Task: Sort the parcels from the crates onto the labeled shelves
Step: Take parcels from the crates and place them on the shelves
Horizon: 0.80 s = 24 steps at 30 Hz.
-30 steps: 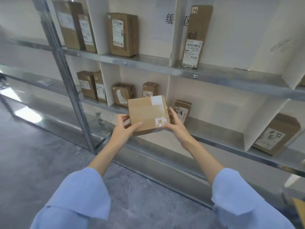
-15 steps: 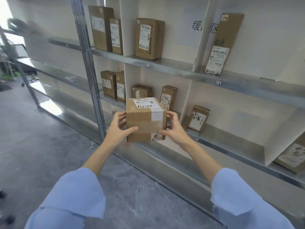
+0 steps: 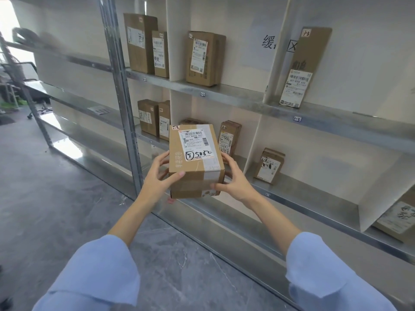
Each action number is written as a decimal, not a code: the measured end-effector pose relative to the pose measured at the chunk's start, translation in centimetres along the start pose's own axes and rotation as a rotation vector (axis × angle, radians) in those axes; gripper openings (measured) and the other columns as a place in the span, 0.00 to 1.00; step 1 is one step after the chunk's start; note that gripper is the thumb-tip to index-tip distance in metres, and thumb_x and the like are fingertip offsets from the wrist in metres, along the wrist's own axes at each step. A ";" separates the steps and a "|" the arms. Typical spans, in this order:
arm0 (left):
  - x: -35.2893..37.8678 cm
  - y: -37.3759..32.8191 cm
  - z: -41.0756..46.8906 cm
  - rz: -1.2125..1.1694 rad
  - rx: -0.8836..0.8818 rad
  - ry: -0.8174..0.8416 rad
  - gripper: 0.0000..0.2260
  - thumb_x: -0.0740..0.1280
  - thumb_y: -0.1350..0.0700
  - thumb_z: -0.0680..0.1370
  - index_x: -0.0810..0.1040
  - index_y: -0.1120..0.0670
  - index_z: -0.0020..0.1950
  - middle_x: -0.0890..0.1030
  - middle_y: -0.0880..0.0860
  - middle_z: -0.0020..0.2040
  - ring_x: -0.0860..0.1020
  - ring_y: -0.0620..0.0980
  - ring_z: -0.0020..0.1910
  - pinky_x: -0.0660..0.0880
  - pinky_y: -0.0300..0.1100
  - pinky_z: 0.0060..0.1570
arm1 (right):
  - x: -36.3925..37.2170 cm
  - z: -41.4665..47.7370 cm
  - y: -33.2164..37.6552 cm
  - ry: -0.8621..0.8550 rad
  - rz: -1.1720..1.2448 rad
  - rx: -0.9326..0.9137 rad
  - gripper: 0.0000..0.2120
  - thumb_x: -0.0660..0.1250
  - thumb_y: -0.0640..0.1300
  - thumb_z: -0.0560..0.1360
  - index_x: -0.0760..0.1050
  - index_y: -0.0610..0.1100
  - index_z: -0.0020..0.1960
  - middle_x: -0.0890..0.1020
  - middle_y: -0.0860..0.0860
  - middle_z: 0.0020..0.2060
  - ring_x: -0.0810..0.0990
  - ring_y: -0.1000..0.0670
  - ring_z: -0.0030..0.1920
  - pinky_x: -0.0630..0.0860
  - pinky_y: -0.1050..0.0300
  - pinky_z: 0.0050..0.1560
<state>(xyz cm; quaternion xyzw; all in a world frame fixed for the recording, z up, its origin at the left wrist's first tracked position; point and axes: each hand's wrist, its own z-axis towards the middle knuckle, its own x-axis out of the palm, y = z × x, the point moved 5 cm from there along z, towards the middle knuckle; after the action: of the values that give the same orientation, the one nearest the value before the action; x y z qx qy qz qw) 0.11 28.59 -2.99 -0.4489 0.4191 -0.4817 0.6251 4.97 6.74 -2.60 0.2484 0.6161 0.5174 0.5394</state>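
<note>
Gripping a taped brown cardboard parcel (image 3: 196,161) between left hand (image 3: 157,179) and right hand (image 3: 235,181) in front of the grey metal shelves (image 3: 341,120), probably label-checking, next needs matching a compartment tag (image 3: 297,118).

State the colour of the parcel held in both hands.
The parcel is brown cardboard with a white label on top; the head view shows it.

Parcel storeroom, as seen in front of me. Long metal shelving (image 3: 244,98) is split by white dividers (image 3: 179,41) into bays, marked along the shelf edge with small number tags (image 3: 202,94). Cardboard parcels (image 3: 203,58) bearing barcoded shipping labels stand in the bays, above a grey polished floor (image 3: 45,198).
</note>
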 end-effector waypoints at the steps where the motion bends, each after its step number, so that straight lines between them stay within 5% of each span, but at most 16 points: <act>1: 0.1 0.0 0.0 -0.009 0.003 -0.002 0.31 0.74 0.48 0.70 0.66 0.44 0.71 0.72 0.37 0.63 0.72 0.32 0.60 0.70 0.45 0.67 | 0.0 0.0 -0.1 0.002 0.011 0.005 0.48 0.80 0.46 0.64 0.56 0.61 0.75 0.62 0.54 0.75 0.68 0.47 0.72 0.68 0.39 0.71; 6: -0.2 0.9 0.4 0.019 0.022 0.012 0.31 0.77 0.55 0.71 0.67 0.44 0.68 0.72 0.38 0.66 0.72 0.32 0.62 0.69 0.45 0.68 | -0.2 0.1 -0.4 0.010 0.044 0.009 0.47 0.79 0.46 0.68 0.54 0.56 0.78 0.62 0.57 0.76 0.64 0.51 0.73 0.62 0.50 0.71; 10: -0.4 1.2 0.5 0.054 0.037 0.016 0.37 0.79 0.50 0.65 0.64 0.41 0.69 0.70 0.37 0.66 0.71 0.40 0.66 0.70 0.47 0.65 | -0.2 0.3 -0.3 -0.013 0.046 0.003 0.45 0.79 0.50 0.68 0.57 0.55 0.76 0.64 0.57 0.75 0.64 0.54 0.73 0.62 0.49 0.74; 13: -0.3 1.5 0.5 0.100 0.040 0.018 0.43 0.80 0.57 0.66 0.60 0.40 0.73 0.68 0.39 0.68 0.70 0.47 0.67 0.73 0.48 0.61 | -0.3 0.5 -0.2 -0.055 0.051 -0.012 0.41 0.78 0.46 0.70 0.59 0.51 0.75 0.66 0.54 0.73 0.66 0.54 0.71 0.63 0.48 0.74; 18: 0.2 1.5 0.7 0.155 0.069 0.032 0.43 0.78 0.64 0.68 0.61 0.41 0.75 0.65 0.40 0.68 0.68 0.47 0.68 0.76 0.47 0.59 | -0.4 0.8 -0.4 -0.054 -0.039 0.005 0.47 0.76 0.48 0.72 0.50 0.52 0.80 0.58 0.53 0.76 0.63 0.57 0.69 0.58 0.57 0.70; 24: 1.1 1.3 1.2 0.088 0.066 0.067 0.37 0.78 0.63 0.68 0.65 0.40 0.69 0.69 0.35 0.66 0.71 0.38 0.65 0.76 0.41 0.54 | -1.0 0.7 -0.7 -0.105 -0.009 0.018 0.43 0.76 0.44 0.72 0.52 0.50 0.77 0.61 0.56 0.72 0.62 0.56 0.70 0.60 0.57 0.71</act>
<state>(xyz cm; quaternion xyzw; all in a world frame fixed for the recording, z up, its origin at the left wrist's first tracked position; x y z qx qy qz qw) 1.81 27.84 -4.05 -0.3927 0.4430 -0.4823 0.6457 6.12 5.87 -2.77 0.2775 0.5927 0.4957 0.5710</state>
